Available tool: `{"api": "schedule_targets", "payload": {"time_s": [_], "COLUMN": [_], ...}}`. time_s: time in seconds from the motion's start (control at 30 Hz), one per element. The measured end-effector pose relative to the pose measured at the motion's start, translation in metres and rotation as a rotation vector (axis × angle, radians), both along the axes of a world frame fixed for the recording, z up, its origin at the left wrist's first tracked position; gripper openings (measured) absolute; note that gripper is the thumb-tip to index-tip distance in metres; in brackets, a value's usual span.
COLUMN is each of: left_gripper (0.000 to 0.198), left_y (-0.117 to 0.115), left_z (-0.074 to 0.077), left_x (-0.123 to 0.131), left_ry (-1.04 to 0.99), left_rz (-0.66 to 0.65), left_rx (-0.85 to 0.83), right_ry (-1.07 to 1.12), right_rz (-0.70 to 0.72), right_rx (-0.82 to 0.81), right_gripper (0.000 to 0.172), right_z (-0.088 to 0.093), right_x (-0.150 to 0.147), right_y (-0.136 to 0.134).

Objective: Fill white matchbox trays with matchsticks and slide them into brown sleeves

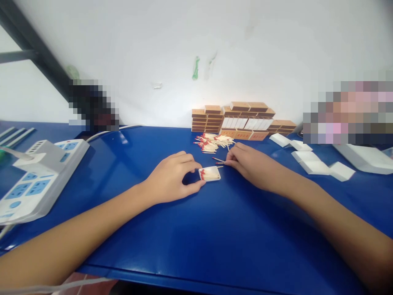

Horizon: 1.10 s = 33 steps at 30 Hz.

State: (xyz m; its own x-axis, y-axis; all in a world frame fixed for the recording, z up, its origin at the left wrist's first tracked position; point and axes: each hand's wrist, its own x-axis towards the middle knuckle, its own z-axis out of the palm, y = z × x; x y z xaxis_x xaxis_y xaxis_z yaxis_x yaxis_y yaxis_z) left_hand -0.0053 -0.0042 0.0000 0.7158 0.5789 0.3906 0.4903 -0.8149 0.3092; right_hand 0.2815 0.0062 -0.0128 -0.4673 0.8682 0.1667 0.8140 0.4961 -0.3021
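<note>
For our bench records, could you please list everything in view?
Wall: one, white, behind
Table: one, blue, foreground
Matchboxes: many, brown and white, by wall
Tray: one, white, centre
Matches: many, pale, red-tipped, pile and tray
Folded cards: several, white, right
Large piece: one, white, far right
Power strip: one, white-blue, left
Plug: one, white, on strip
Cables: several, white, left
Frame: one, dark, upper left
Bars: several, pale, far left
Left hand: one, bare, holding tray
Right hand: one, bare, pinching matches
</note>
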Motion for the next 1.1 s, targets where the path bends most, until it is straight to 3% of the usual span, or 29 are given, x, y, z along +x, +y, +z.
{"api": "schedule_targets", "payload": {"time_s": [0.23, 0.4, 0.6, 1.1], "left_gripper": [0.024, 0.026, 0.024, 0.026], "left_y": [0.0, 0.002, 0.001, 0.0], "left_z": [0.0, 0.0, -0.001, 0.0], "left_x": [0.0, -0.001, 0.0, 0.0], "left_ry": [-0.003, -0.01, -0.018, 0.0], "left_rz": [-0.004, 0.031, -0.021, -0.031], "left_rx": [0.007, 0.017, 0.005, 0.008], "right_ry": [-0.006, 0.07, -0.06, 0.001], "right_rz": [0.013, 0.076, 0.139, 0.14], "right_rx": [0.055, 0.038, 0.102, 0.058], "right_gripper": [0.023, 0.02, 0.015, 0.018], "right_z": [0.007, 0.021, 0.016, 0.019], "right_x": [0.004, -0.017, -0.038, -0.03], "right_y": [-0.004, -0.023, -0.036, -0.031]}}
